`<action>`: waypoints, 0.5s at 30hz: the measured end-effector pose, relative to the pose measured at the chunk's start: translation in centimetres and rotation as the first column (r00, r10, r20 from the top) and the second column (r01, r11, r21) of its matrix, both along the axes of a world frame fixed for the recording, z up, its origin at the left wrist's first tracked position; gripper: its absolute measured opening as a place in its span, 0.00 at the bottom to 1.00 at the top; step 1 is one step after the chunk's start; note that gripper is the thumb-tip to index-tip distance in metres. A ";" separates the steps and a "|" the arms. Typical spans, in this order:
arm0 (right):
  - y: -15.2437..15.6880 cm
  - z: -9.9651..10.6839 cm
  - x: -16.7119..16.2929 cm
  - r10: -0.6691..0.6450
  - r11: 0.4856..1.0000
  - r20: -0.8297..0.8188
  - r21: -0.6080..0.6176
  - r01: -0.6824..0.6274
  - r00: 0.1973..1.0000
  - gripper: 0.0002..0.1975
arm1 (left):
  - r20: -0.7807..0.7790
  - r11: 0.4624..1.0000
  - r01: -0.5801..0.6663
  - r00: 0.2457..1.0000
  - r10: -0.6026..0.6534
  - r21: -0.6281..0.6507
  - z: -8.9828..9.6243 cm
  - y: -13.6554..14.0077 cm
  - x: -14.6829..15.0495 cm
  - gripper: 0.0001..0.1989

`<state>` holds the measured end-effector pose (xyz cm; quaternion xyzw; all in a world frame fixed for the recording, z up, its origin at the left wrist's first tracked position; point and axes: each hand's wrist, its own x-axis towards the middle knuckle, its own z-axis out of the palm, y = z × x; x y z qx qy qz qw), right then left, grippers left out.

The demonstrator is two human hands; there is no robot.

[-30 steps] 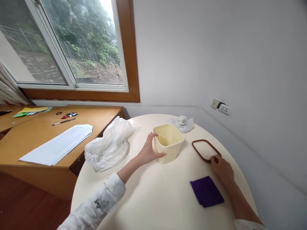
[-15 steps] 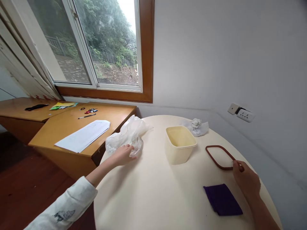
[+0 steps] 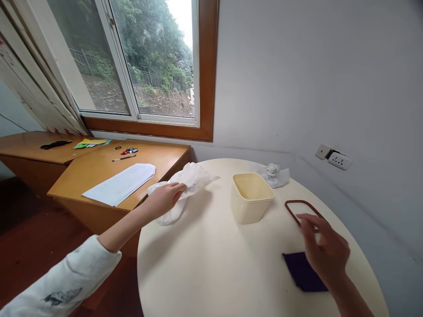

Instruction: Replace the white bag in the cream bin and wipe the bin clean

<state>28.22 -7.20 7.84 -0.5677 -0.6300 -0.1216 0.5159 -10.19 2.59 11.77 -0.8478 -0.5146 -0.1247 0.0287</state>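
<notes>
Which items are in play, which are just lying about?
In play, seemingly:
plastic bag, in left hand
brown ring, purple cloth, near right hand
cream tub, between the hands

Lying about, seemingly:
papers, pen, on wooden desk
crumpled plastic, behind tub

The table (image 3: 211, 264) stands before you, with the tub (image 3: 253, 204) upright on its far half. Left of the tub, at the table's left edge, is the plastic bag (image 3: 198, 176), within your left hand's (image 3: 161, 200) fingers. Just behind the tub, to its right, sits a plastic bundle (image 3: 276, 175). Right of the tub lies the ring (image 3: 297, 201); nearer you lies the cloth (image 3: 300, 273). Your right hand (image 3: 325, 248) partly covers both. Beyond the table's left edge, a desk (image 3: 172, 154) bears papers (image 3: 120, 182), a pen (image 3: 124, 158) behind them. Behind the desk is the window (image 3: 158, 66); 2 wall plates (image 3: 333, 157) sit on the wall at right.
</notes>
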 end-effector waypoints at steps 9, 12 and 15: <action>2.5 5.1 -10.5 0.606 0.604 -0.221 -0.498 -0.622 0.765 0.26 | 0.048 0.939 0.292 0.951 -0.305 0.184 7.9 -3.2 1.0 0.15; 3.5 4.9 -12.6 0.635 0.529 -0.229 -0.568 -0.631 0.738 0.31 | 0.096 0.924 0.286 0.943 -0.319 0.254 8.7 -3.8 1.2 0.14; 4.2 4.1 -13.9 0.642 0.530 -0.122 -0.644 -0.553 0.757 0.12 | 0.193 0.919 0.189 0.944 -0.266 0.346 8.9 -4.4 1.7 0.11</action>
